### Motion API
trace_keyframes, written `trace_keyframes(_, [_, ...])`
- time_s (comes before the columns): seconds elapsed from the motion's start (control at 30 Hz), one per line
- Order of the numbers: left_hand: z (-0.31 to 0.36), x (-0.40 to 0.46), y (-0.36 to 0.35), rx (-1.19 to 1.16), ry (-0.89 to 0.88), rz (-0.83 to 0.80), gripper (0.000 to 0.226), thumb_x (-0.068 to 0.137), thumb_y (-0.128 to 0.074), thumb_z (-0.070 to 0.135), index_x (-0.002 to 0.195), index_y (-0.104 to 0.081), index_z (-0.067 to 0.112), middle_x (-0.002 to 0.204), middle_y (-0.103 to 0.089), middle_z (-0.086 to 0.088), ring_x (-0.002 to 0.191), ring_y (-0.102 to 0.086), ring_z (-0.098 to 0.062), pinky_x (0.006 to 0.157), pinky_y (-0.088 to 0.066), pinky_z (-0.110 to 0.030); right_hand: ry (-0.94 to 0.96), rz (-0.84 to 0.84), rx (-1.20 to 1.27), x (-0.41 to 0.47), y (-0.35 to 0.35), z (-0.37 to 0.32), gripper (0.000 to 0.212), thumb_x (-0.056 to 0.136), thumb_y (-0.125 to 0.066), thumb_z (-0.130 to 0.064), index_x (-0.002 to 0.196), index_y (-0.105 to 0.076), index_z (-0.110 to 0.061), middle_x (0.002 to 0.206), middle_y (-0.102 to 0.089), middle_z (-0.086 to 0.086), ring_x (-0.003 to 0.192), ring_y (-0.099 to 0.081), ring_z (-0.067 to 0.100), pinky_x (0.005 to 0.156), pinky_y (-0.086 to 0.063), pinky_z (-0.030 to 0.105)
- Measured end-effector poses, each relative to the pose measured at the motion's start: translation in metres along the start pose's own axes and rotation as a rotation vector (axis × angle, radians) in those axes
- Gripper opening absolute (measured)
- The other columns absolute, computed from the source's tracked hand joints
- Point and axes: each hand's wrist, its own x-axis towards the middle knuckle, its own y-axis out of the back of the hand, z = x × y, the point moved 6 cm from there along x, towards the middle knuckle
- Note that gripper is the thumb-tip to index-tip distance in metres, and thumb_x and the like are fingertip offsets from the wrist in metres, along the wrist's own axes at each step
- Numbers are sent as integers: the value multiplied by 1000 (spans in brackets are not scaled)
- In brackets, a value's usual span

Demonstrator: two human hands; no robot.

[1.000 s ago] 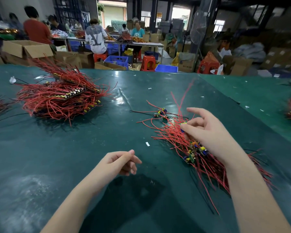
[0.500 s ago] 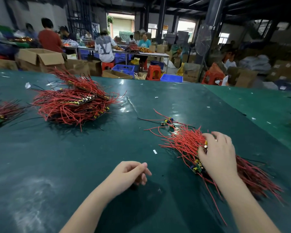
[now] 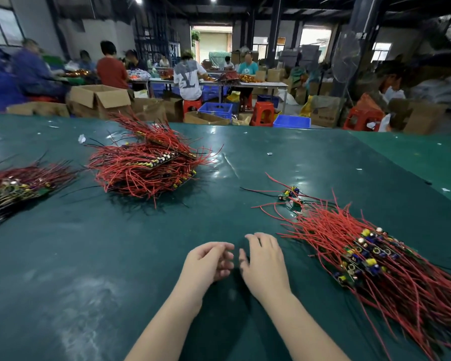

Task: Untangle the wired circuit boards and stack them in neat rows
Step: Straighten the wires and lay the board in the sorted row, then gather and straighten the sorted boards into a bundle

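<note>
A row of small circuit boards with red wires [image 3: 367, 259] lies on the dark green table [image 3: 115, 256] at the right. One loose board with wires [image 3: 290, 195] sits just beyond it. A larger heap of red-wired boards [image 3: 146, 168] rests at the far left of centre, and another stack [image 3: 16, 186] lies at the left edge. My left hand [image 3: 208, 261] hovers near the table's middle with loosely curled fingers, holding nothing. Close beside it, my right hand [image 3: 264, 264] has relaxed fingers spread and is empty, left of the row.
Beyond the table's far edge stand cardboard boxes [image 3: 99, 99], blue crates [image 3: 215, 109] and red stools [image 3: 263, 113]. Several people sit at other tables in the background. Small white scraps [image 3: 81, 138] lie on the table.
My right hand has let go of the pile at the right and moved left, next to my left hand. The view has tilted up and shows more of the table.
</note>
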Motion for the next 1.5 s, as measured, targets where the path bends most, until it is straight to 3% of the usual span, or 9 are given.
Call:
trace_keyframes(0.23, [50,57,11,67,-10,103,26,92,-43,-5,85,-65,7,74,-60,-6,55,-55,-12,46,-44,-18,41,41,18,0,-5,0,35,98,-43,-32,128,-54,-17,130,-52,-1,126,-41,21,106,-29,29])
trace_keyframes(0.33, [97,92,44,531,-271,301,25,89,-47,1,100,-68,12,100,-67,-10,80,-59,-18,73,-52,-27,39,58,16,-1,-2,-3,27,94,-55,-25,115,-63,-11,118,-60,3,117,-52,25,101,-39,34])
trace_keyframes(0.4, [128,108,65,896,-419,463,33,86,-50,5,113,-66,14,119,-61,-8,104,-57,-24,90,-46,-32,41,99,22,-1,0,-4,19,84,-68,-16,100,-69,-6,103,-66,7,100,-61,29,88,-50,39])
trace_keyframes(0.6, [161,148,114,1572,-354,601,50,88,-52,3,137,-40,7,146,-35,-9,128,-37,-33,87,-47,-51,53,172,29,-2,3,-6,21,68,-81,-10,86,-70,-9,88,-68,3,83,-65,25,73,-55,36])
trace_keyframes(0.8, [155,179,144,1768,-216,489,66,91,-44,1,151,-17,11,154,-23,-6,127,-44,-35,84,-47,-50,61,178,40,-1,4,-6,25,63,-83,-9,84,-70,-10,86,-67,1,81,-66,24,70,-56,34])
trace_keyframes(0.93, [164,183,152,1779,-211,597,46,90,-48,1,135,-37,1,133,-39,-15,118,-49,-40,73,-42,-47,56,173,42,-3,4,-6,21,68,-79,-9,86,-68,-10,87,-66,1,82,-64,24,73,-55,35])
trace_keyframes(1.17, [166,185,162,1785,38,675,49,89,-54,11,136,-43,-1,137,-45,-21,126,-44,-36,96,-43,-45,54,178,62,-4,5,-6,21,67,-79,-6,84,-68,-9,86,-66,1,81,-63,25,70,-56,37])
trace_keyframes(1.33, [164,181,168,1963,25,636,37,88,-51,7,124,-59,4,127,-56,-18,118,-50,-34,85,-47,-41,46,166,77,-3,5,-5,20,68,-78,-7,85,-67,-10,85,-65,1,80,-63,25,69,-56,37])
trace_keyframes(1.5, [167,172,168,1863,-66,571,17,92,-48,8,94,-65,7,109,-65,-15,96,-60,-34,67,-43,-36,40,145,87,-4,6,-6,17,71,-75,-7,86,-67,-9,85,-65,1,82,-62,26,70,-54,37])
